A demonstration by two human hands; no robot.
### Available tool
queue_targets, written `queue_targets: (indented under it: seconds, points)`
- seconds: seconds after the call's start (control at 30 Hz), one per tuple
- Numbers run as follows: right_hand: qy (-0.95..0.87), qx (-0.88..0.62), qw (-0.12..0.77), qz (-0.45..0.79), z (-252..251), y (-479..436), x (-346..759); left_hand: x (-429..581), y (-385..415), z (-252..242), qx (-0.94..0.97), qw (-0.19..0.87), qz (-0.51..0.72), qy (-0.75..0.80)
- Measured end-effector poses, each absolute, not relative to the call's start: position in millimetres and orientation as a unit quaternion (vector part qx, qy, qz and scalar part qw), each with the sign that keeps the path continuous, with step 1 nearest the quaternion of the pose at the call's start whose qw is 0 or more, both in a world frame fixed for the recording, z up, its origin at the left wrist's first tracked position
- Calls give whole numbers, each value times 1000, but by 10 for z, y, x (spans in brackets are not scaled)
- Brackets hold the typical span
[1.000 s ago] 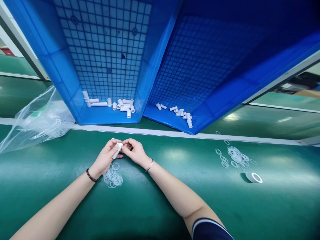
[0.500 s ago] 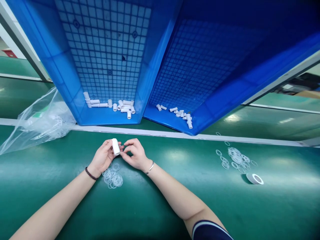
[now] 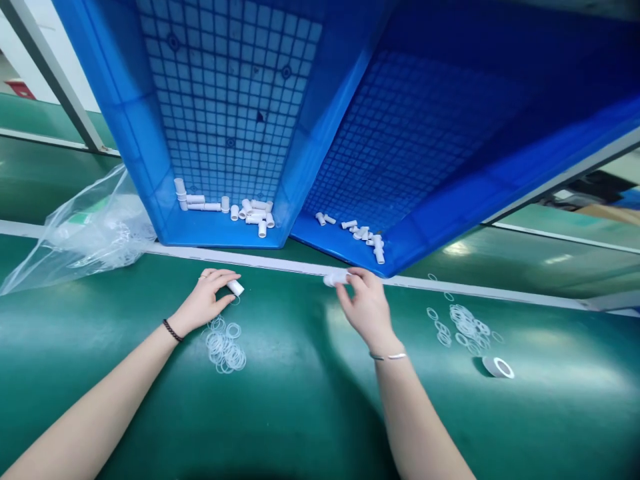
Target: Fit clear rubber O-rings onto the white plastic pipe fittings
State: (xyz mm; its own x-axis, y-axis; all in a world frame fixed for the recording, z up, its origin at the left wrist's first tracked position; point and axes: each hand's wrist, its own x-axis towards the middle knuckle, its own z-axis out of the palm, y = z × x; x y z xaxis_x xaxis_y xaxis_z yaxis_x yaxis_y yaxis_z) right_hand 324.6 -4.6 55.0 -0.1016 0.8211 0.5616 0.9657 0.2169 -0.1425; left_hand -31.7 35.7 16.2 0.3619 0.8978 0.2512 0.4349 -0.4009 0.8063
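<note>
My left hand (image 3: 212, 298) is low over the green surface, thumb and fingers around a short white plastic pipe fitting (image 3: 235, 287). A thin clear ring (image 3: 236, 301) shows just below that fitting. Just under this hand lies a loose heap of translucent rings (image 3: 225, 347). Further right, my right hand (image 3: 367, 305) pinches another white pipe fitting (image 3: 336, 277), blurred by motion, in front of the blue bins. The fingertips partly cover its right end.
Two tilted blue bins, the left bin (image 3: 220, 239) and the right bin (image 3: 345, 248), hold several white fittings. A clear plastic bag (image 3: 100, 233) lies at left. More rings (image 3: 467, 325) and a tape roll (image 3: 498, 367) lie at right. A pale strip (image 3: 295, 267) crosses the table.
My hands were close together at a white fitting. My right hand has swung right and away with a fitting; my left hand has shifted slightly left and turned palm down.
</note>
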Motion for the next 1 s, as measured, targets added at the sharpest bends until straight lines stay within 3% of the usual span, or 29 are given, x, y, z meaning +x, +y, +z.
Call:
queue_targets:
  seconds: [0.17, 0.3, 0.37, 0.43, 0.5, 0.7, 0.8, 1.0]
  points:
    - [-660, -722, 118, -169, 310, -388, 4040, -298, 398, -10, 815, 250, 286, 437]
    - [-639, -727, 171, -186, 422, -395, 3833, -298, 388, -17, 816, 249, 276, 442]
    - [-676, -685, 246, -111, 516, -307, 3399, -283, 361, 34, 804, 262, 293, 447]
    - [-728, -614, 299, 56, 559, -199, 2836, -248, 314, 96, 786, 268, 324, 454]
    - [-753, -549, 298, 207, 537, -88, 2272, -211, 257, 146, 767, 262, 360, 462]
    - [-723, -479, 340, 364, 340, 203, 1475, -225, 202, 171, 690, 285, 450, 489]
    - [-677, -490, 368, 408, 279, 290, 1540, -232, 247, 156, 609, 367, 476, 518]
    - [-538, -477, 460, 521, 215, 337, 1668, -107, 275, 190, 348, 657, 514, 428]
